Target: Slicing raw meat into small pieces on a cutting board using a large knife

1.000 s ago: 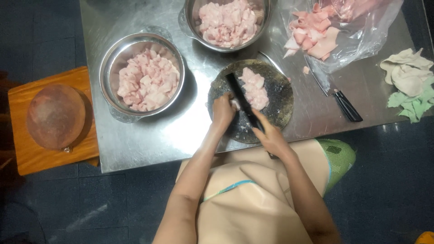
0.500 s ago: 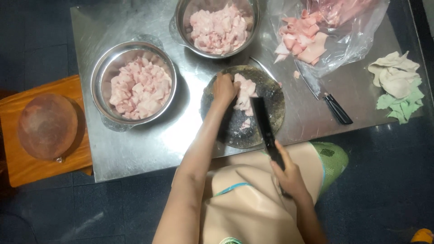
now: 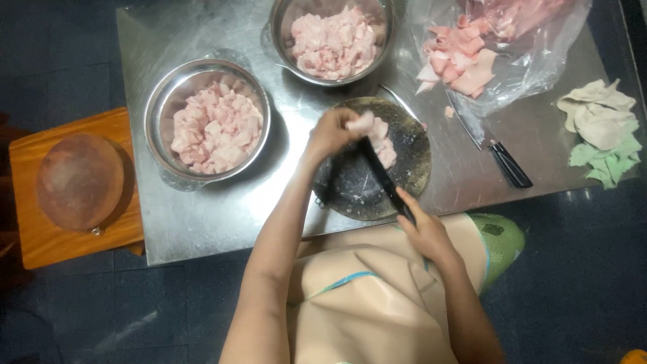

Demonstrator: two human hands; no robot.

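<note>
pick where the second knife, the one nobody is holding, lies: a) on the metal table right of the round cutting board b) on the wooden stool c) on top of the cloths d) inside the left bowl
a, the spare knife lies flat on the metal table, to the right of the round cutting board and below the plastic bag of meat, while the right hand holds the other knife.

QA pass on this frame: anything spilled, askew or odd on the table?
One stray meat scrap lies on the bare table, between the bag and the board. A spare knife lies loose beside it. Otherwise nothing stands out: both bowls sit upright, with no spill seen.
</note>
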